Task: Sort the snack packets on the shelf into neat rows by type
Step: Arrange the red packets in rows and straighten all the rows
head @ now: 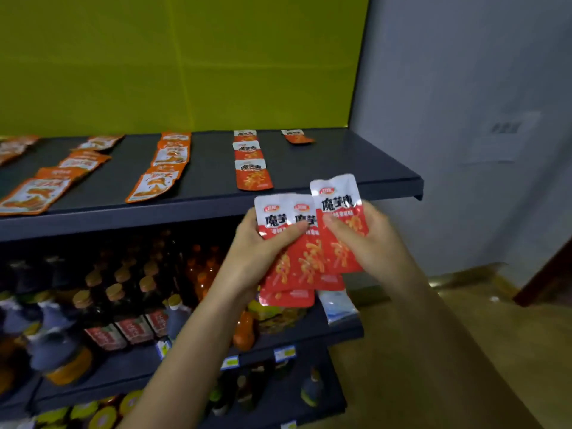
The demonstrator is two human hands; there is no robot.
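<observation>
Your left hand (pixel 263 246) covers the lower fanned red packets (pixel 301 261); orange packets (pixel 12 148) at the shelf's (pixel 340 168) left end run off-frame, print blurred

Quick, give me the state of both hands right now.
Left hand: closed on a fan of red snack packets.
Right hand: closed on the rightmost red packet of that fan.
</observation>
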